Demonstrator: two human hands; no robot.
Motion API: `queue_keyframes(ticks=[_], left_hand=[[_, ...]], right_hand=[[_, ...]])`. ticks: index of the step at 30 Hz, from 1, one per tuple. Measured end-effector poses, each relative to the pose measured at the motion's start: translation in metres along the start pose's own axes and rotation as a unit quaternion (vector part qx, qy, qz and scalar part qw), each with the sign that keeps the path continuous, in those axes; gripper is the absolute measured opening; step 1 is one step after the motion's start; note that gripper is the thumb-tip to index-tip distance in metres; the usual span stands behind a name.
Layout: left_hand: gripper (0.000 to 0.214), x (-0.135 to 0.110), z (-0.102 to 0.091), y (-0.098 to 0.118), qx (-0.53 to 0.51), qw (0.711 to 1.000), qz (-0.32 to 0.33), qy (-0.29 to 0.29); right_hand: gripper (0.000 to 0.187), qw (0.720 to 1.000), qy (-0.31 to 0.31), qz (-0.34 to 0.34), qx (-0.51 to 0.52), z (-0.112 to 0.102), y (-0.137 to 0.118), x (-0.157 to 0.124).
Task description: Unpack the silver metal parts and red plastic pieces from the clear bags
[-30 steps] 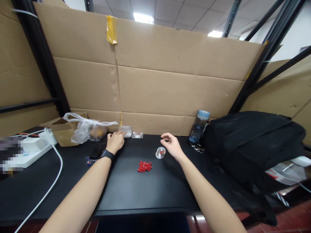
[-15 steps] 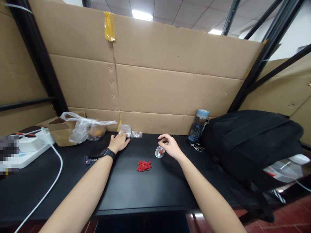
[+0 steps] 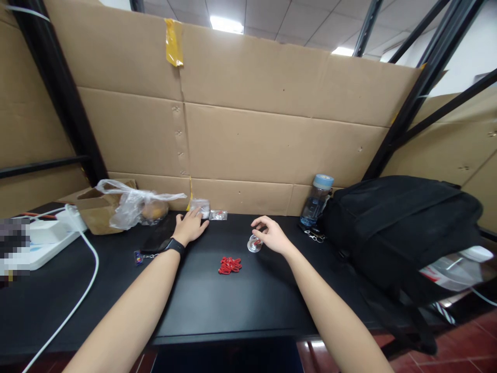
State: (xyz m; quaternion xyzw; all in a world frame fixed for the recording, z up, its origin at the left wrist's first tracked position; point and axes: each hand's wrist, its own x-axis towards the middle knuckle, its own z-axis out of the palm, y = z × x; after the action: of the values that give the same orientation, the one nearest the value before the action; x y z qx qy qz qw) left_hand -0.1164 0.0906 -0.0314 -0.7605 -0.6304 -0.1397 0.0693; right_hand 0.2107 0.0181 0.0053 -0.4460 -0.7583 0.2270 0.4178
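Observation:
My left hand point(image 3: 191, 227), a black watch on its wrist, lies with fingers stretched out. Its fingertips touch a small stack of clear plastic bags point(image 3: 203, 206) at the back of the table. Just right of that stack is a small clear packet point(image 3: 219, 215) with something red inside. My right hand point(image 3: 271, 234) hovers with curled fingers, thumb and index apart, over a small clear round dish point(image 3: 253, 247). A bit of red shows in the dish, partly behind my thumb. Nearer to me, between the arms, lies a pile of red corded loops point(image 3: 230, 266).
A black phone-like slab point(image 3: 157, 239) with a keychain lies left of my wrist. Beyond it are a tied plastic bag point(image 3: 134, 204) and a power strip point(image 3: 42, 243). On the right stand a water bottle point(image 3: 315, 202) and a black backpack point(image 3: 396, 228). Cardboard point(image 3: 240, 129) walls the back.
My right hand has dipped very slightly toward the round dish, the thumb now nearer to it. My left hand stays on the bags, almost unmoved.

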Motion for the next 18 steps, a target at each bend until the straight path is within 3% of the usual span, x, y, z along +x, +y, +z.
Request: queue_keyframes(ticks=[4,8,13,18], left_hand=[[0.051,-0.001,-0.005,0.001,-0.002,1.0,-0.006,0.03],[0.053,-0.004,-0.011,0.004,-0.01,0.999,-0.018,0.044],[0.044,-0.009,-0.021,0.009,-0.004,0.996,-0.02,0.088],[0.029,-0.014,-0.035,0.02,-0.033,0.99,-0.001,0.14]], right_hand=[[0.03,0.986,-0.084,-0.069,-0.125,-0.011,-0.005,-0.005],[0.049,0.96,-0.182,-0.066,-0.2,-0.016,-0.006,-0.01],[0.049,0.958,-0.182,-0.097,-0.198,-0.01,0.0,-0.009],[0.045,0.949,-0.19,-0.059,-0.245,-0.007,-0.004,-0.007]])
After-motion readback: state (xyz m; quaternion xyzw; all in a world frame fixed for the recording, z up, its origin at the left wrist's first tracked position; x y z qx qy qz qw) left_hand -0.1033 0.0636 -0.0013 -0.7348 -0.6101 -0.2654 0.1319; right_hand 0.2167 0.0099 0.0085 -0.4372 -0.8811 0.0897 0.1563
